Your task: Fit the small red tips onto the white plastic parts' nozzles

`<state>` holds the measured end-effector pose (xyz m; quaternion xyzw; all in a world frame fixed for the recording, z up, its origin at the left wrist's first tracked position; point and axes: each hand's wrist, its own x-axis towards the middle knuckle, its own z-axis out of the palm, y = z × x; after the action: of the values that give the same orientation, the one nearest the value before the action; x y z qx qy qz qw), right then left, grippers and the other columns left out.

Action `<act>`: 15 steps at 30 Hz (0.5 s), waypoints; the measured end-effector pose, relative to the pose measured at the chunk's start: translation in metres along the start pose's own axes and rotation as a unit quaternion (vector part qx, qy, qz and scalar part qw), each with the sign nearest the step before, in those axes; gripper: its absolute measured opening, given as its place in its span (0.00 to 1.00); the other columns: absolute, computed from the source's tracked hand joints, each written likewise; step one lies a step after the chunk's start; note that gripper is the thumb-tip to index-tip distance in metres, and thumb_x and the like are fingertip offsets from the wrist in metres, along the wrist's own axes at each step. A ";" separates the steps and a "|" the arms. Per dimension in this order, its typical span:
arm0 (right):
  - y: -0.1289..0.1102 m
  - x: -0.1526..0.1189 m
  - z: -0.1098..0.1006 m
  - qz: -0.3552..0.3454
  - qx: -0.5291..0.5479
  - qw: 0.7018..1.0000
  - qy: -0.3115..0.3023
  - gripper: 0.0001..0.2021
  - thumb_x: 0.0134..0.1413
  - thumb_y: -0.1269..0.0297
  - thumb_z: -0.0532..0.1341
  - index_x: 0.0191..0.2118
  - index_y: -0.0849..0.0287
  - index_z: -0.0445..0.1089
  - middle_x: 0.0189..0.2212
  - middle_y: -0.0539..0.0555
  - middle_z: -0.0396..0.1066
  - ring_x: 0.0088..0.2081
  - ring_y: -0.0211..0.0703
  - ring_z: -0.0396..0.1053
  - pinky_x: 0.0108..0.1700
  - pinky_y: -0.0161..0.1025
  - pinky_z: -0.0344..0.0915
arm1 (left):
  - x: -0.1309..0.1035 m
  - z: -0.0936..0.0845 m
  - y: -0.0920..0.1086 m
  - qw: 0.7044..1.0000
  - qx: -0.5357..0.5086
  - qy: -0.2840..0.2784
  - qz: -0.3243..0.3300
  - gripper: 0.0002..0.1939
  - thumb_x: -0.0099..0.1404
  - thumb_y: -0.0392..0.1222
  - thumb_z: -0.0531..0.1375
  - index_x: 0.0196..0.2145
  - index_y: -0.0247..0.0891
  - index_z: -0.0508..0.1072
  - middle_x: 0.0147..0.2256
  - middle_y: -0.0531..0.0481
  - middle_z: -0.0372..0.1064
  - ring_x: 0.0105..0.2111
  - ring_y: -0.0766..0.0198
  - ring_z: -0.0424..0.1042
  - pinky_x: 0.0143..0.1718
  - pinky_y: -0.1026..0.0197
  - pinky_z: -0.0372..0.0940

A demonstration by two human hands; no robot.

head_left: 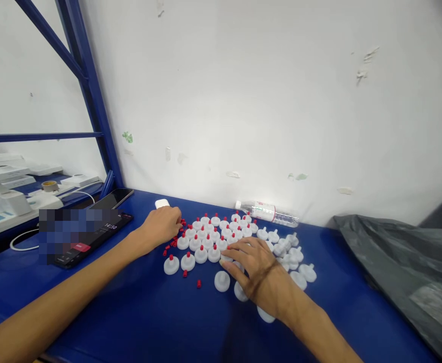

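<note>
My left hand (163, 226) is closed, fingertips curled down at the edge of a loose pile of small red caps (174, 243); what its fingers hold, if anything, is hidden. Round white lids with a nozzle on top fill the middle of the table. Many of them, such as a lid (188, 262) near the front, carry a red cap on the nozzle. My right hand (256, 267) reaches over the lids, its thumb and index finger closing around a white lid (226, 258). Bare white lids (222, 281) lie under and beside this hand.
A clear plastic bottle (268, 212) lies against the wall. At the left are a phone (92, 237) with a lit screen and a white cable (18, 247). A small white case (162, 203) sits behind my left hand. Dark grey plastic sheeting (387, 252) covers the right side of the blue table (160, 312).
</note>
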<state>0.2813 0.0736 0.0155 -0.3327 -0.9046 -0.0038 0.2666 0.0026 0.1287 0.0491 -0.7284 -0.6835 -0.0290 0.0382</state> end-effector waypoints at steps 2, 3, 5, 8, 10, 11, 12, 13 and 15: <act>0.000 0.000 0.001 -0.010 -0.002 1.000 0.000 0.10 0.68 0.63 0.54 0.45 0.54 0.73 0.42 0.53 0.77 0.50 0.52 0.69 0.56 0.60 0.62 | -0.001 0.000 0.001 1.000 -0.004 -0.007 0.004 0.07 0.63 0.40 0.57 0.33 0.37 0.75 0.36 0.39 0.76 0.36 0.48 0.75 0.32 0.55 0.64; 0.000 0.000 0.000 -0.013 -0.003 1.000 0.003 0.10 0.68 0.63 0.54 0.45 0.54 0.73 0.42 0.53 0.77 0.50 0.52 0.69 0.56 0.60 0.63 | -0.001 0.000 0.002 1.000 -0.005 -0.010 0.005 0.07 0.63 0.41 0.57 0.33 0.38 0.75 0.36 0.39 0.76 0.36 0.48 0.75 0.32 0.56 0.64; 0.000 0.001 -0.001 -0.014 -0.002 1.000 0.020 0.09 0.67 0.63 0.56 0.46 0.54 0.73 0.42 0.54 0.77 0.49 0.51 0.70 0.57 0.60 0.63 | -0.002 0.000 0.002 1.000 -0.007 -0.010 0.006 0.08 0.63 0.42 0.58 0.32 0.38 0.75 0.36 0.39 0.76 0.35 0.48 0.76 0.31 0.55 0.64; 0.000 0.003 -0.006 0.002 -0.002 0.999 0.047 0.11 0.65 0.64 0.58 0.51 0.54 0.70 0.46 0.56 0.73 0.49 0.51 0.69 0.55 0.58 0.66 | -0.002 0.000 0.003 1.000 -0.007 0.004 0.006 0.10 0.65 0.43 0.56 0.31 0.37 0.74 0.35 0.38 0.76 0.34 0.47 0.75 0.30 0.55 0.63; -0.002 0.003 -0.009 0.030 0.010 0.999 0.043 0.12 0.66 0.66 0.56 0.53 0.53 0.68 0.48 0.57 0.69 0.47 0.49 0.70 0.51 0.53 0.71 | -0.002 -0.002 0.006 1.000 -0.007 0.027 0.009 0.13 0.68 0.43 0.53 0.30 0.36 0.74 0.33 0.37 0.75 0.33 0.47 0.75 0.30 0.55 0.62; -0.003 0.004 -0.011 0.045 0.020 0.998 0.033 0.13 0.67 0.67 0.54 0.53 0.52 0.68 0.49 0.56 0.68 0.46 0.48 0.71 0.48 0.50 0.73 | -0.002 -0.003 0.008 0.999 -0.009 0.042 0.012 0.15 0.69 0.43 0.51 0.29 0.36 0.73 0.32 0.38 0.75 0.33 0.48 0.75 0.30 0.56 0.61; -0.004 0.004 -0.012 0.056 0.032 0.998 0.023 0.13 0.67 0.68 0.52 0.52 0.51 0.67 0.49 0.56 0.67 0.44 0.46 0.72 0.46 0.48 0.74 | -0.003 -0.005 0.011 0.998 -0.012 0.057 0.016 0.17 0.70 0.43 0.49 0.29 0.37 0.73 0.32 0.39 0.75 0.34 0.49 0.74 0.30 0.56 0.61; -0.005 0.005 -0.013 0.062 0.044 0.997 0.016 0.14 0.67 0.69 0.50 0.53 0.50 0.67 0.50 0.56 0.66 0.43 0.45 0.72 0.46 0.48 0.74 | -0.004 -0.007 0.015 0.997 -0.015 0.071 0.022 0.19 0.72 0.43 0.47 0.30 0.37 0.73 0.32 0.40 0.74 0.35 0.50 0.74 0.31 0.56 0.61; -0.006 0.005 -0.013 0.063 0.063 0.996 0.020 0.15 0.67 0.69 0.51 0.56 0.50 0.63 0.50 0.56 0.66 0.45 0.47 0.72 0.48 0.50 0.74 | -0.007 -0.010 0.023 0.991 -0.036 0.113 0.055 0.20 0.74 0.45 0.45 0.33 0.38 0.73 0.33 0.43 0.74 0.38 0.53 0.73 0.34 0.57 0.61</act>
<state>0.2805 0.0700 0.0300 -0.3710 -0.8749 0.0637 0.3049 0.0254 0.1190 0.0584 -0.7577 -0.6325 -0.1333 0.0902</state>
